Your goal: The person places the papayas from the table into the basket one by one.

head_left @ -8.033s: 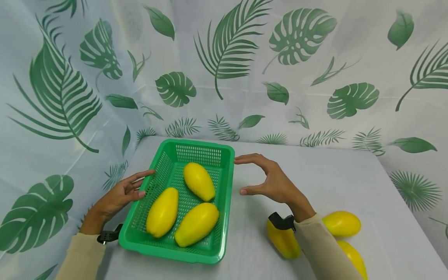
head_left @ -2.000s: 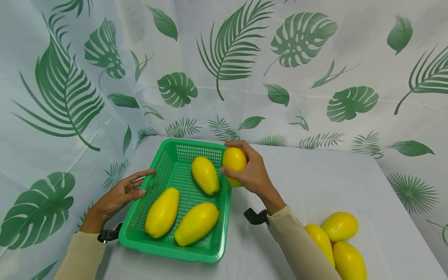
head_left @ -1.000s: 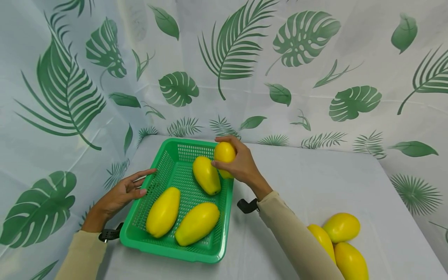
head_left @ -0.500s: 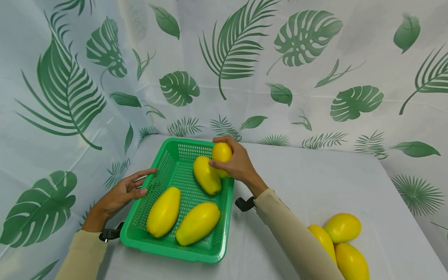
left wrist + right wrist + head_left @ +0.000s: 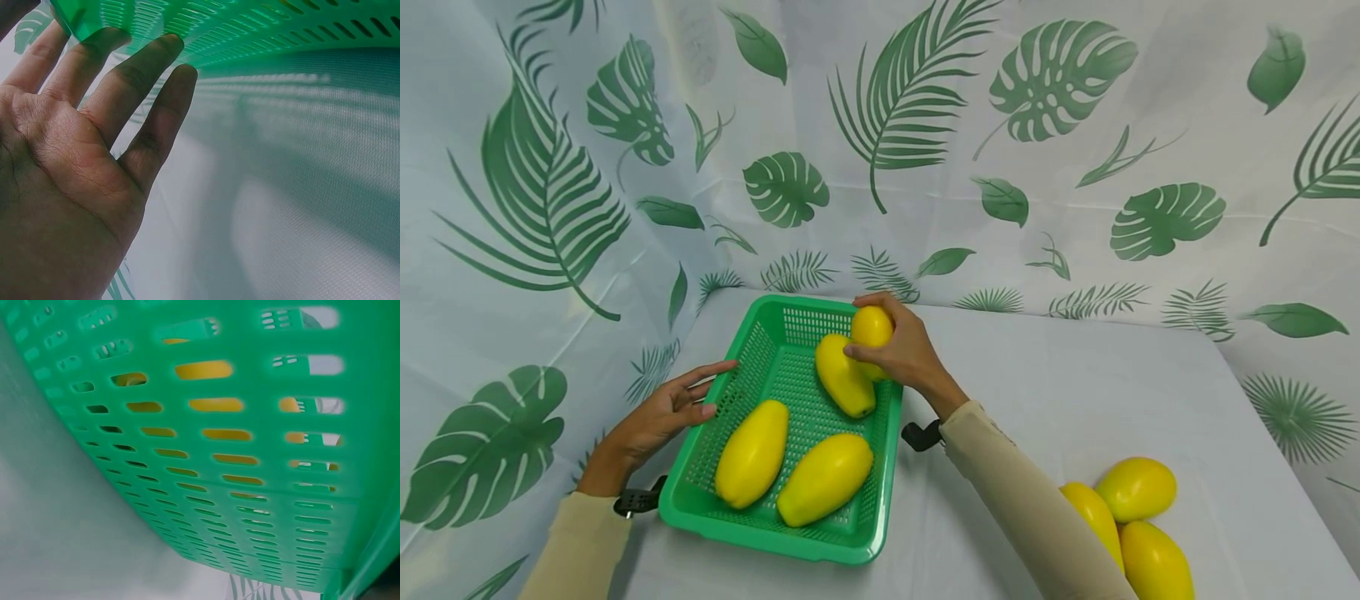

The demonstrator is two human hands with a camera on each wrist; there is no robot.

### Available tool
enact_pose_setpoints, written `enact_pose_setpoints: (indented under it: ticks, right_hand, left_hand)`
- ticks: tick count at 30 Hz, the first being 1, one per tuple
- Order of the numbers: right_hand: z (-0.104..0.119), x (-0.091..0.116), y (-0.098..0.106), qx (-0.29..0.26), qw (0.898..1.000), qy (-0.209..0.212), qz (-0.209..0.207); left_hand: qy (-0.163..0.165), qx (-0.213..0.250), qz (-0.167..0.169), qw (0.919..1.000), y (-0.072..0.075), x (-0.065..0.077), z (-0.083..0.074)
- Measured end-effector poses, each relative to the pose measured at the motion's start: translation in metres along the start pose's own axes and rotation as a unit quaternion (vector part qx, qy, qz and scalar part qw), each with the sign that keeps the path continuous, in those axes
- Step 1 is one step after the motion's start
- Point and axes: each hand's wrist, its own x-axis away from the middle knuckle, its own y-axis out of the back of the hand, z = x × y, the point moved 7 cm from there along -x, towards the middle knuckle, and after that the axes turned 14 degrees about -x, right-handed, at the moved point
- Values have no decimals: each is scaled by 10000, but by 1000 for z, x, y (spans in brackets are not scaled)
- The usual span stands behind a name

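Observation:
My right hand grips a yellow papaya inside the back right corner of a green plastic basket, thumb on the near side and fingers over the far side. Right beside it lies another papaya, overlapped by my thumb tip. Two further papayas, one at the left and one at the front, rest on the basket floor. My left hand is at the basket's left side; in the left wrist view its straight fingers reach the slotted outer wall.
Several more papayas lie together on the white tablecloth at the front right, partly behind my right sleeve. A leaf-printed curtain stands behind and to the left. The right wrist view shows the basket's outer wall, yellow showing through its slots.
Earlier my right hand was empty beside the basket; later it held a papaya at the right rim. Since then it has moved left and into the back right corner. My left hand stayed put.

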Motion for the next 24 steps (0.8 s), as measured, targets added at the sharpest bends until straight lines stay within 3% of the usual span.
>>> enact_pose_setpoints:
  ticks: [12, 24]
  right_hand:
    - [0, 1, 3, 85, 9997, 203, -75]
    - [15, 24, 24, -427, 9953, 666, -556]
  left_hand:
    - [-70, 52, -6, 10000, -1, -1, -3]
    - [48, 37, -21, 10000, 0, 0, -1]
